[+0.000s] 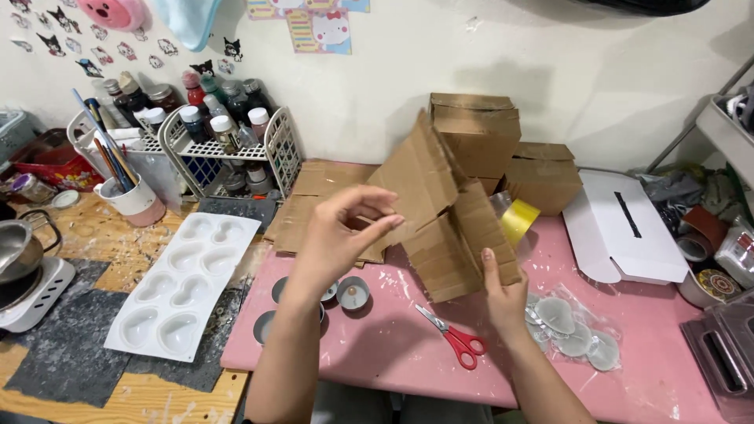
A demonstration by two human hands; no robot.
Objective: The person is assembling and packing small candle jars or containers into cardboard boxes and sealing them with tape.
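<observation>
Over the pink table (393,345), head view: left hand (342,235) pinching the edge of a folded cardboard piece (440,212), right hand (503,294) gripping its lower corner, held up above red scissors (455,338) and small tin cups (353,292).

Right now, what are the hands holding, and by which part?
A folded cardboard piece: left hand pinches its upper left edge, right hand grips its lower right edge.

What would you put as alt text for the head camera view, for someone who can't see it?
A person's left hand and right hand hold a folded brown cardboard piece above a pink table. Red-handled scissors lie below it, and a white mould tray lies to the left.
</observation>
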